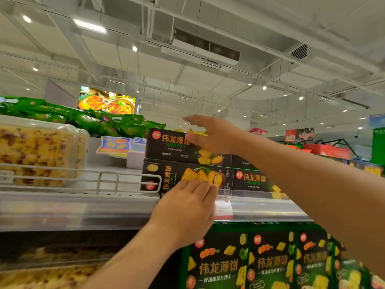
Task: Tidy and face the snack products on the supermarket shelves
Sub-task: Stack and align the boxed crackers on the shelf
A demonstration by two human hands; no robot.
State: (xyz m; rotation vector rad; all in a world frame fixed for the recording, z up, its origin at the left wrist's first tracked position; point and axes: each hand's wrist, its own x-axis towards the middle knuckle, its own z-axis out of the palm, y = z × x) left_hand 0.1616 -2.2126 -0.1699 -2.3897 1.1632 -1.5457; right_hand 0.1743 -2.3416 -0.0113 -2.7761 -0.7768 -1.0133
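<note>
Black cracker boxes with orange lettering are stacked on the top shelf. My left hand [188, 207] rests with straight fingers against the front of the lower box [166, 176], which lies on its side. My right hand [212, 133] reaches over the upper box [168, 146], fingers spread and relaxed, its thumb near the box's front face; whether it touches the box I cannot tell. Another black box [253, 181] stands to the right, partly behind my right forearm.
A clear tub of yellow snacks [39, 149] sits behind a white wire divider [108, 180] on the left. Green bags [91, 122] lie behind. Green-edged cracker boxes [270, 261] fill the shelf below. A price tag [224, 207] hangs on the shelf rail [83, 205].
</note>
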